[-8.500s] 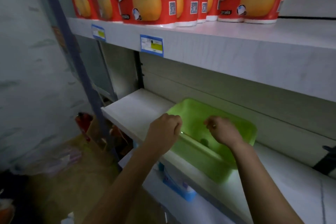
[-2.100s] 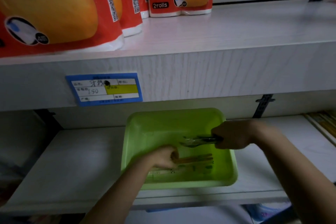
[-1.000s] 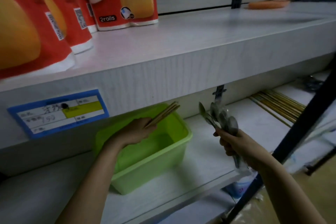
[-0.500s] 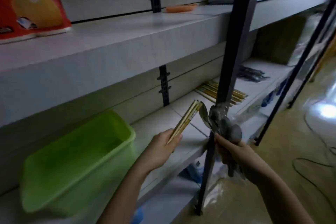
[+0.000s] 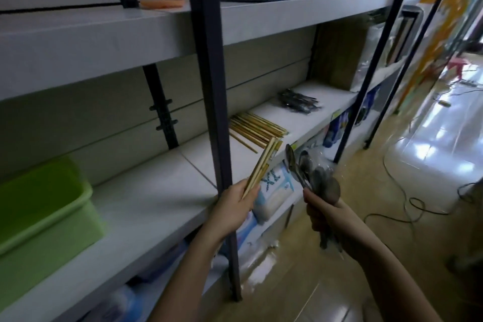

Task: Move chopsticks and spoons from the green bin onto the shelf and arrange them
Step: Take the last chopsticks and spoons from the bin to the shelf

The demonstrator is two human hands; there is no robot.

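Now clear of the green bin (image 5: pixel 39 206) at lower left, the left hand (image 5: pixel 231 208) grips chopsticks (image 5: pixel 261 165) and the right hand (image 5: pixel 322 210) clutches spoons (image 5: pixel 311 178) mid-frame, nearing the row (image 5: pixel 254 128) already laid on the shelf (image 5: pixel 162 191).

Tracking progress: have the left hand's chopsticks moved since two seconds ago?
Yes. The chopsticks, gripped by the left hand, went from inside the green bin rightward, past the dark shelf post.

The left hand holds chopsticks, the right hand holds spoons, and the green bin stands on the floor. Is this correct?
Not quite. The head view shows the green bin standing on the shelf, not on the floor. The rest holds: the left hand grips chopsticks and the right hand grips spoons.
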